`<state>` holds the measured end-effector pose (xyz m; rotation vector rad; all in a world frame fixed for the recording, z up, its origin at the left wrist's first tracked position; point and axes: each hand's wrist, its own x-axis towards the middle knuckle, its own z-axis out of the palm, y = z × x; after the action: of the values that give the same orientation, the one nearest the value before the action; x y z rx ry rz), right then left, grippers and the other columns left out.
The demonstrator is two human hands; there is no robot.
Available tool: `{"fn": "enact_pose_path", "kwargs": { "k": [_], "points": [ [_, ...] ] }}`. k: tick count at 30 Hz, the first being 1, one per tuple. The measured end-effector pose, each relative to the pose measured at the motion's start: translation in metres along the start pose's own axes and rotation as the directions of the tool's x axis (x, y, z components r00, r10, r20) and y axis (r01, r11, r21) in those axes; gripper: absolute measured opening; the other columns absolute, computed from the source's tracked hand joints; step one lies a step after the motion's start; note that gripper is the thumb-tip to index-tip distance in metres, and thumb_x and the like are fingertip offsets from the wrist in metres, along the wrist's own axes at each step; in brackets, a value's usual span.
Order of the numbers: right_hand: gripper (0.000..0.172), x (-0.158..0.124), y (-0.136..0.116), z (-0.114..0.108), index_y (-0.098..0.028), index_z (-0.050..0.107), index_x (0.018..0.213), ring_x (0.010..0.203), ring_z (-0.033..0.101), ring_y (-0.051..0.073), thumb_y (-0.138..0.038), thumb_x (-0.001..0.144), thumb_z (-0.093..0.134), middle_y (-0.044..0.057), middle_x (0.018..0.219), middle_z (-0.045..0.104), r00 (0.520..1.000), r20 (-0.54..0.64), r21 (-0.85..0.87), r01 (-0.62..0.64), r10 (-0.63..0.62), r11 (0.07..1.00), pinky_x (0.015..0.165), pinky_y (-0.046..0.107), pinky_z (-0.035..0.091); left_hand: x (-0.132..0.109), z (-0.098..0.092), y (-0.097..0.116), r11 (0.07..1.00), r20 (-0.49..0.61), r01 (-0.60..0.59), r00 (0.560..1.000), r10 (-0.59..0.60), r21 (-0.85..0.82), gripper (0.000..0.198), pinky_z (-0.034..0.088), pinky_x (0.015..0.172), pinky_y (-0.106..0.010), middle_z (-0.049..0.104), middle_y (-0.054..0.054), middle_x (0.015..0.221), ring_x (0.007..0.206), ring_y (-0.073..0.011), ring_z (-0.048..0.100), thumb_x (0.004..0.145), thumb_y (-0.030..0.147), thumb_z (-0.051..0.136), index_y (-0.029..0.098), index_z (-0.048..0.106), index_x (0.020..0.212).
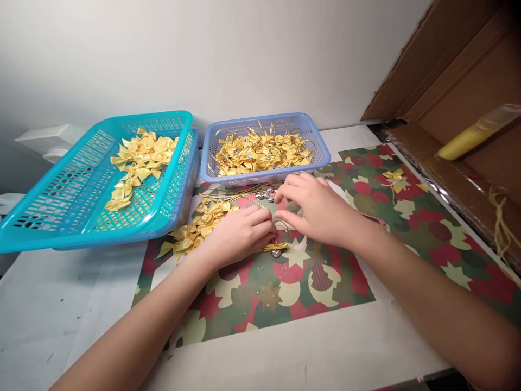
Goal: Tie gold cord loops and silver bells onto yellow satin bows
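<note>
My left hand [246, 233] is closed, its fingertips pinched at a thin gold cord. Just below those fingers lie a yellow ribbon bow [268, 247] and a small silver bell [276, 253]; the fingers partly cover the bow. A faint loop of the cord shows between my two hands. My right hand [315, 209] is curved with thumb and forefinger apart, beside several loose silver bells [266, 194]. Nothing shows between its fingers. Left of my left hand is a pile of yellow bows [205, 222], with gold cords [232, 192] lying behind it.
A turquoise basket [91, 239] with yellow bows stands at the left. A blue-purple basket [264, 176] at the back holds bows with gold cords. A patterned sheet [293, 293] covers the worktop. On the right are a single bow [393, 175] and a cardboard box [456, 70].
</note>
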<state>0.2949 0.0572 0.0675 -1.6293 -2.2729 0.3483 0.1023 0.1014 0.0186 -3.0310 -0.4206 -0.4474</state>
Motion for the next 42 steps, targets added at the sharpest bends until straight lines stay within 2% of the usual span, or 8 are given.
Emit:
{"fn": "enact_pose_path", "kwargs": {
  "k": [4, 6, 11, 13, 16, 20, 27, 42],
  "points": [
    [0.027, -0.016, -0.021, 0.0, -0.019, 0.054, 0.069, 0.07, 0.054, 0.021, -0.042, 0.082, 0.06, 0.003, 0.072, 0.061, 0.95, 0.136, -0.054, -0.277, 0.282, 0.959, 0.067, 0.034, 0.033, -0.003, 0.001, -0.001, 0.997, 0.001, 0.027, 1.0, -0.027, -0.068, 0.024, 0.039, 0.059, -0.027, 0.061, -0.004, 0.078, 0.068, -0.0155, 0.053, 0.094, 0.026, 0.046, 0.016, 0.063, 0.08],
    [0.027, -0.022, -0.024, 0.008, -0.019, 0.052, 0.066, 0.063, 0.053, 0.018, -0.035, 0.087, 0.054, 0.002, 0.067, 0.061, 0.917, 0.221, -0.035, -0.333, 0.332, 0.942, 0.067, 0.034, 0.033, -0.004, 0.0, 0.0, 0.992, 0.008, 0.026, 1.0, -0.026, -0.121, 0.024, 0.039, 0.059, -0.027, 0.062, -0.005, 0.079, 0.068, -0.0156, 0.054, 0.093, 0.025, 0.046, 0.016, 0.063, 0.079],
    [0.023, -0.019, -0.017, 0.028, -0.019, 0.056, 0.076, 0.079, 0.056, 0.018, -0.013, 0.093, 0.042, 0.001, 0.081, 0.064, 0.961, 0.267, 0.067, -0.099, 0.078, 0.993, 0.078, 0.036, 0.034, -0.008, -0.006, 0.006, 0.971, -0.011, 0.006, 1.0, -0.009, -0.239, 0.018, 0.041, 0.062, -0.027, 0.062, -0.005, 0.08, 0.068, -0.0154, 0.052, 0.087, 0.02, 0.049, 0.016, 0.064, 0.079],
    [0.021, -0.017, -0.016, 0.029, -0.02, 0.056, 0.076, 0.081, 0.055, 0.019, -0.015, 0.093, 0.043, 0.002, 0.082, 0.063, 0.973, 0.226, 0.059, -0.048, 0.034, 0.997, 0.078, 0.036, 0.034, -0.01, -0.007, 0.008, 0.968, -0.014, 0.012, 1.0, -0.016, -0.252, 0.016, 0.04, 0.062, -0.028, 0.062, -0.005, 0.079, 0.067, -0.0157, 0.051, 0.085, 0.018, 0.05, 0.016, 0.064, 0.077],
    [0.009, -0.023, -0.023, 0.026, -0.02, 0.058, 0.082, 0.091, 0.053, 0.021, -0.018, 0.088, 0.051, 0.003, 0.093, 0.062, 0.999, -0.009, 0.085, -0.046, 0.047, 0.995, 0.081, 0.036, 0.036, -0.012, -0.006, 0.01, 0.965, -0.012, 0.03, 0.999, -0.034, -0.261, 0.015, 0.04, 0.062, -0.029, 0.063, -0.005, 0.079, 0.067, -0.0161, 0.05, 0.084, 0.018, 0.051, 0.017, 0.064, 0.077],
    [0.005, -0.045, -0.038, 0.036, -0.021, 0.062, 0.082, 0.099, 0.051, 0.025, -0.021, 0.077, 0.062, 0.007, 0.103, 0.06, 0.962, -0.238, 0.107, -0.112, 0.134, 0.988, 0.085, 0.039, 0.038, -0.014, -0.004, 0.011, 0.95, -0.004, 0.055, 0.998, -0.059, -0.307, 0.016, 0.041, 0.064, -0.029, 0.063, -0.004, 0.077, 0.067, -0.0162, 0.051, 0.085, 0.021, 0.051, 0.017, 0.064, 0.078],
    [0.003, -0.057, -0.047, 0.067, -0.021, 0.064, 0.076, 0.105, 0.049, 0.028, -0.02, 0.075, 0.061, 0.008, 0.112, 0.061, 0.931, -0.274, 0.07, -0.229, 0.24, 0.971, 0.089, 0.044, 0.037, -0.014, -0.005, 0.011, 0.922, 0.004, 0.085, 0.996, -0.09, -0.378, 0.013, 0.042, 0.066, -0.029, 0.065, -0.005, 0.079, 0.068, -0.0158, 0.054, 0.084, 0.02, 0.054, 0.017, 0.066, 0.08],
    [0.006, -0.046, -0.047, 0.069, -0.021, 0.059, 0.067, 0.103, 0.048, 0.028, -0.017, 0.071, 0.059, 0.006, 0.108, 0.061, 0.899, -0.238, 0.162, -0.336, 0.367, 0.928, 0.087, 0.046, 0.036, -0.013, 0.0, 0.009, 0.91, -0.021, 0.084, 0.995, -0.101, -0.406, 0.014, 0.04, 0.064, -0.028, 0.066, -0.004, 0.078, 0.067, -0.0152, 0.052, 0.086, 0.02, 0.053, 0.017, 0.066, 0.081]
  ]
}}
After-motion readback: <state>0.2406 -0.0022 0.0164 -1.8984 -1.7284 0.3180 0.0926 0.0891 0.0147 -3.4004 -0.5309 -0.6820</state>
